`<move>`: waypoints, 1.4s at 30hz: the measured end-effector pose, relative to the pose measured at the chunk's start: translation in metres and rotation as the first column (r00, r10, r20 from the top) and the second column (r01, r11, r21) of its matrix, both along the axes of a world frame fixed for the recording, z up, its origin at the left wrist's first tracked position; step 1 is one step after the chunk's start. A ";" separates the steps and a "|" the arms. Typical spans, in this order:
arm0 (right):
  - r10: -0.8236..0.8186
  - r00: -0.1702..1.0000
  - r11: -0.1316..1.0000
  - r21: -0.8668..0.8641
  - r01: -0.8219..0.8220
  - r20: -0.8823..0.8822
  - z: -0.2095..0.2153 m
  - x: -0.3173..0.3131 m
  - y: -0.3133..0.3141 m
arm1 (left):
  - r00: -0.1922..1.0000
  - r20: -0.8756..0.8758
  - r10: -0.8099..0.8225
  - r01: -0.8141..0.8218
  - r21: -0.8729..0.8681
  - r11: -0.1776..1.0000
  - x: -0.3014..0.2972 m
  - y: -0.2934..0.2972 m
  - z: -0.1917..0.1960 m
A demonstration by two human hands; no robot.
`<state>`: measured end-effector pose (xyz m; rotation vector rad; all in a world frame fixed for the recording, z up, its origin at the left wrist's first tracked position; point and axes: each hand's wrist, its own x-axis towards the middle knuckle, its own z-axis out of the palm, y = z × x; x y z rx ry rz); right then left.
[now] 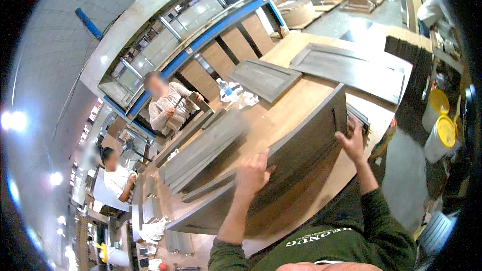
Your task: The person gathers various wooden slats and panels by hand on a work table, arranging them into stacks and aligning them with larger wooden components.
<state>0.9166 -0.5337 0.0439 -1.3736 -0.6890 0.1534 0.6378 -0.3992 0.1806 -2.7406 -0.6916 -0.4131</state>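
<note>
I hold a large dark grey-brown cabinet door panel (296, 145) tilted up on edge above the wooden workbench (281, 113). My left hand (252, 173) grips its near long edge around the middle. My right hand (351, 140) clasps the right end of the panel, close to a stack of similar panels (359, 115). More grey panels (206, 148) lie stacked on the bench beyond the one I hold.
Two flat grey cabinet doors (266, 78) (351, 68) lie at the far end of the bench, with a plastic water bottle (226, 90) and crumpled wrap nearby. Two other people (168, 108) (118, 178) work on the left. White buckets with yellow lids (442, 130) stand at right.
</note>
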 end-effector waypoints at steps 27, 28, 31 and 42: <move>0.429 0.892 0.892 -0.223 -0.393 0.146 -0.037 0.004 0.050 | 0.916 -0.098 0.389 -0.399 -0.322 0.859 0.015 0.003 0.012; 0.560 0.828 0.824 -0.095 -0.559 -0.017 -0.058 -0.001 0.057 | 0.924 -0.024 0.381 -0.366 -0.342 0.865 0.010 0.000 0.007; 0.631 0.771 0.775 0.056 -0.629 -0.081 -0.093 -0.001 0.064 | 0.978 0.091 0.188 -0.169 -0.186 0.968 -0.014 -0.008 0.008; 0.565 0.820 0.778 0.269 -0.568 0.097 0.041 -0.024 0.057 | 0.934 0.318 0.164 -0.272 0.333 0.903 -0.174 -0.020 0.046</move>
